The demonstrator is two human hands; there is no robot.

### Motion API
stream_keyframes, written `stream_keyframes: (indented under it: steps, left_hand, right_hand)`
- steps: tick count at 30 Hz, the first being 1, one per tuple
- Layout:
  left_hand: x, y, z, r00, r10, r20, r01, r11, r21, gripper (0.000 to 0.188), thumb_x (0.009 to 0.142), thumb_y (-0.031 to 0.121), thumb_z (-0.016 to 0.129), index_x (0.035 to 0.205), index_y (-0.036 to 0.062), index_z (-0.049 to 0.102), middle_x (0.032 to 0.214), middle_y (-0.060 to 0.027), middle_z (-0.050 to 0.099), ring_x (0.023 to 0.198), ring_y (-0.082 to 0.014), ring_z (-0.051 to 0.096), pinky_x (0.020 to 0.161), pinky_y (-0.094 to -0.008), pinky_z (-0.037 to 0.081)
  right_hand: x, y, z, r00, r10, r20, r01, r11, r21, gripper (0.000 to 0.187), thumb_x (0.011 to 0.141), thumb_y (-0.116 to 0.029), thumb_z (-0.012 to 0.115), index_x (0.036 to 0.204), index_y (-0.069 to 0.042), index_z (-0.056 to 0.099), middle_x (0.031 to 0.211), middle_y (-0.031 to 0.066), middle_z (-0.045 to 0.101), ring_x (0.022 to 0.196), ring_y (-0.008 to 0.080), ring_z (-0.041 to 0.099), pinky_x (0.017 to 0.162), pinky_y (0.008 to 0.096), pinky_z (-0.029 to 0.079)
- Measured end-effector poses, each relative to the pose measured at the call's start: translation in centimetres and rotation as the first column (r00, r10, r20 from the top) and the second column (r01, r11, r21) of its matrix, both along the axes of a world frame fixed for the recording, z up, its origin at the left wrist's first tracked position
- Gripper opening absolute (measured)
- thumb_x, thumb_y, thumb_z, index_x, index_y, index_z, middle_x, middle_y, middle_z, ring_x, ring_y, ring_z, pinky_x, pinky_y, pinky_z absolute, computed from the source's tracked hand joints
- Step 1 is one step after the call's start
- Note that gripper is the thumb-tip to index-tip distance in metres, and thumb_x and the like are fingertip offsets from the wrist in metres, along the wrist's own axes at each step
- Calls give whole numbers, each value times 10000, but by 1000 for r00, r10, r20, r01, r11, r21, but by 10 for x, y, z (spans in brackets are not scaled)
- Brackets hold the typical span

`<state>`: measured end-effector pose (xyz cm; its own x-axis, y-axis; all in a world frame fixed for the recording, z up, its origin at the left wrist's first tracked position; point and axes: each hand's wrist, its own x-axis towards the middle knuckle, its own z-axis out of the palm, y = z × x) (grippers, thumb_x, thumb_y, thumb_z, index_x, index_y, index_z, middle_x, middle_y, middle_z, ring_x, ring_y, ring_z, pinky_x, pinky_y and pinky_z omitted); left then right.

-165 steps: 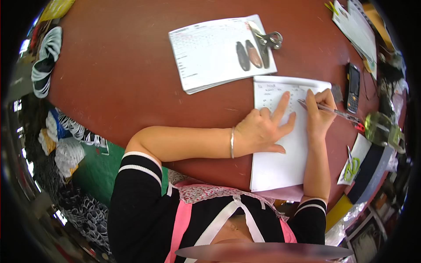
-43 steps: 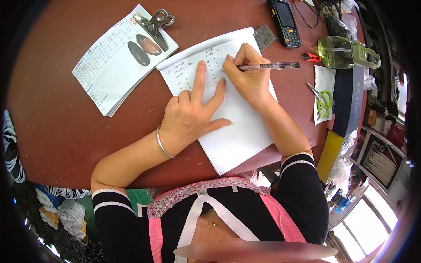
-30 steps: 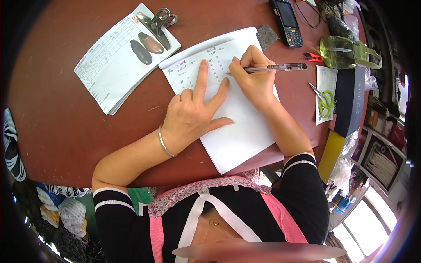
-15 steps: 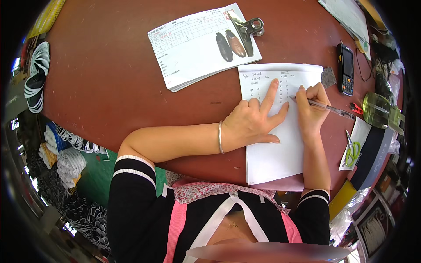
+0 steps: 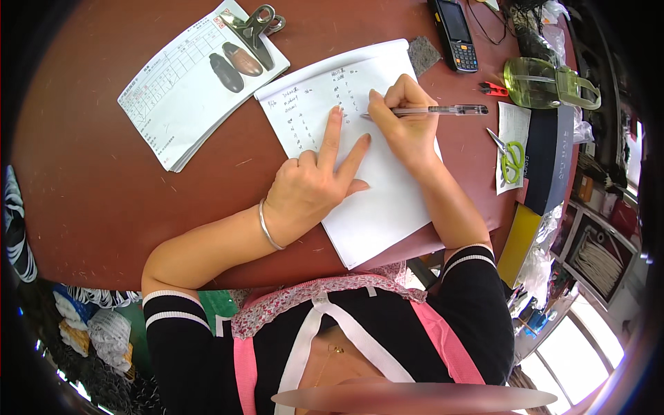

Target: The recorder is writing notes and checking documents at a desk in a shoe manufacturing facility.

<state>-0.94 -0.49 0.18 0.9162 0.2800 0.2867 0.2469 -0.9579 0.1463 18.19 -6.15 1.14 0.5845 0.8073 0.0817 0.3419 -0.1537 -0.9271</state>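
Observation:
A white writing pad (image 5: 377,218) lies at a slant on the table, its top page folded back and its upper part bearing columns of handwriting. My right hand (image 5: 408,124) grips a clear-barrelled pen (image 5: 453,110), whose tip touches or nearly touches the page beside a column. My left hand (image 5: 311,180) rests on the pad with index finger and thumb side stretched out, the index fingertip by the written figures. Its other fingers are curled under. A silver bangle (image 5: 268,227) circles the left wrist.
Left of the pad lies a stack of printed forms (image 5: 173,104) with a shoe picture, held by a metal bulldog clip (image 5: 256,29). To the right are a handheld scanner (image 5: 454,38), red thread snips (image 5: 494,88), a green bottle (image 5: 532,83), green-handled scissors (image 5: 512,160) and a dark box (image 5: 552,166).
The whole view has turned and shifted, so the pad and forms appear further left and tilted. Both hands keep their places on the pad, and the pen stays in my right hand.

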Motion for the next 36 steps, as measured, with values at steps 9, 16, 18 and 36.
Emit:
stream_keyframes:
  steps: [9, 16, 18, 36]
  left_hand:
    - [0, 0, -2, 1000, -11, 4, 11, 1000, -7, 672, 873, 583, 690, 1418, 192, 638, 1445, -301, 554, 489, -114, 498, 458, -217, 483]
    - [-7, -1, -2, 999, 42, -6, -42, 999, -7, 666, 840, 603, 697, 1374, 206, 661, 1476, -355, 499, 507, -116, 500, 473, -238, 478]
    - [-4, -8, -5, 997, 70, 10, -69, 995, -77, 705, 810, 632, 704, 1386, 230, 654, 1497, -414, 430, 526, -129, 522, 482, -254, 490]
    - [-3, -12, -13, 994, 82, 68, -80, 996, -25, 721, 815, 637, 707, 1371, 180, 680, 1383, -447, 520, 466, -107, 428, 433, -212, 430]
  right_hand:
    - [1, 0, -4, 994, 16, 113, -14, 1000, -20, 366, 867, -15, 719, 689, -64, 402, 568, -5, 427, 560, 43, 351, 482, 270, 329]
    - [3, 4, -15, 999, -15, -47, 20, 993, 117, 354, 895, -9, 720, 699, -74, 432, 644, -34, 482, 631, 27, 407, 536, 246, 345]
    - [15, -1, -9, 1000, -11, 10, 10, 998, 69, 354, 907, 3, 713, 700, -90, 441, 672, -46, 481, 640, 22, 400, 543, 235, 326]
    - [4, -9, -5, 994, -51, -97, 55, 998, 43, 347, 924, 13, 714, 736, -89, 441, 646, -53, 470, 575, -3, 359, 513, 205, 278]
